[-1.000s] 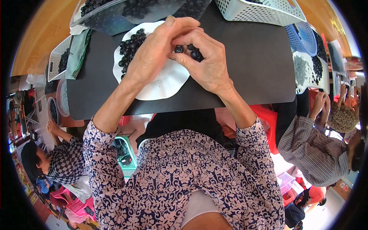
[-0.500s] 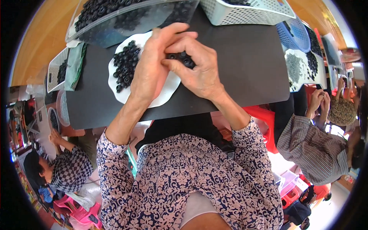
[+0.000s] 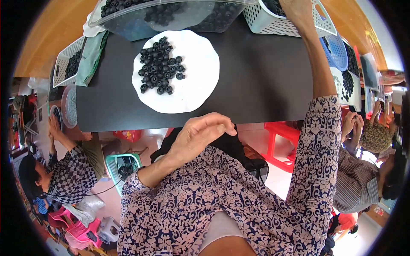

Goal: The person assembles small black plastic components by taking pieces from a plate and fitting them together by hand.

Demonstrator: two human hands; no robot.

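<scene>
A white plate (image 3: 192, 87) lies on the black table (image 3: 260, 81) with a pile of small black round parts (image 3: 160, 66) on its left half. My left hand (image 3: 200, 136) hovers at the table's near edge, below the plate, fingers loosely bent and apart, with nothing seen in it. My right arm stretches up along the right side, and my right hand (image 3: 295, 7) is over a white perforated basket (image 3: 273, 23) at the far edge. Its fingers are cut off by the picture's rim.
A clear bin (image 3: 171, 17) of black parts stands behind the plate. A blue basket (image 3: 335, 51) sits right; a white basket (image 3: 64, 64) and green cloth (image 3: 92, 59) sit left. Co-workers sit at left (image 3: 64, 170) and right (image 3: 363, 170). A red stool (image 3: 282, 141) stands below the table.
Both hands left the plate, where they worked together over the black parts. The left hand drew back to the near edge; the right reached up to the white basket.
</scene>
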